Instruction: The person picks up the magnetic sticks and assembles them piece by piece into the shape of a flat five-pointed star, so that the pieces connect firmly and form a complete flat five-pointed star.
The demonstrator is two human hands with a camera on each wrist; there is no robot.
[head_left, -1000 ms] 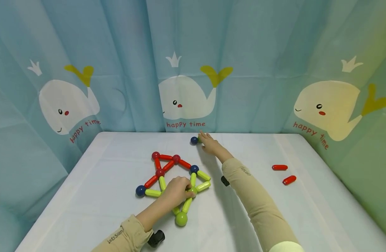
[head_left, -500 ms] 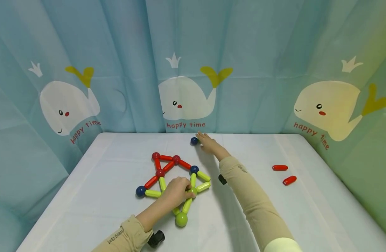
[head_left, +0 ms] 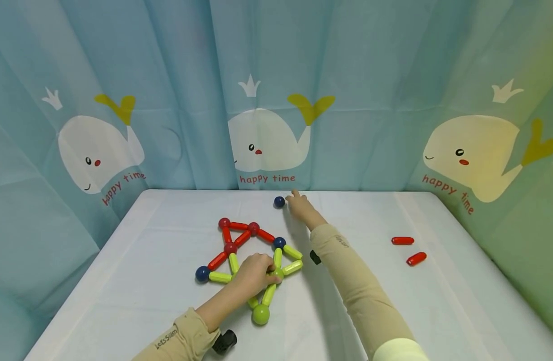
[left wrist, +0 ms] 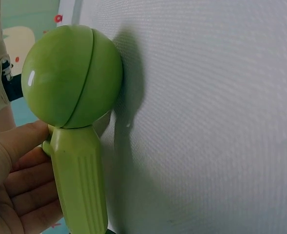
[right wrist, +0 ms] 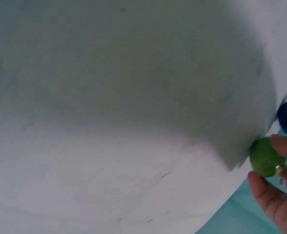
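Note:
On the table lies a flat figure of magnetic balls and sticks, its left part red with red balls, its right part lime green. My left hand pinches a green ball on the figure's right side and covers some sticks behind it. The figure's front green ball and a green stick fill the left wrist view, beside the fingers. At the table's back my right hand holds a loose green ball between thumb and fingers, hidden in the head view. Close beside it sits a blue ball.
Two loose red sticks lie at the right of the white table. Blue balls join the red and green parts of the figure. A light blue curtain with whale prints hangs right behind the table's back edge.
The right hand has shifted slightly left, and its fingers have closed round the green ball, which was partly visible in the head view before. The left hand keeps its place on the figure.

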